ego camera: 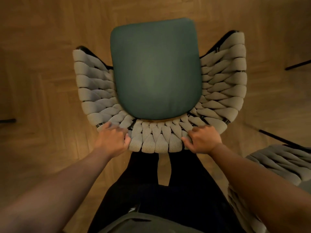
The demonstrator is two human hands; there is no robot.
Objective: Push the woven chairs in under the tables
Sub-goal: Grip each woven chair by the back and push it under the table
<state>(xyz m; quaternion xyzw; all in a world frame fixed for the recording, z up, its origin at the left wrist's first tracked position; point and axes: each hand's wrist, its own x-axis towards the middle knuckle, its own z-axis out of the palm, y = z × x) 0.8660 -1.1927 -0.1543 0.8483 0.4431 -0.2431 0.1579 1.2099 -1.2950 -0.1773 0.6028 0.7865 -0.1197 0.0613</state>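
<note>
A woven chair point(223, 91) with thick grey rope weave and a dark green seat cushion point(156, 69) stands on the wooden floor directly in front of me, seen from above and behind. My left hand point(112, 140) grips the top of the backrest on its left side, fingers curled over the rope. My right hand point(204, 140) grips the same backrest rim on the right side. No table top shows in this view.
A second grey woven chair point(277, 162) stands close at my lower right. Thin black furniture legs point(297, 64) cross the herringbone wood floor point(42, 73) at the right and one at the far left point(7, 121). My dark-trousered legs stand right behind the chair.
</note>
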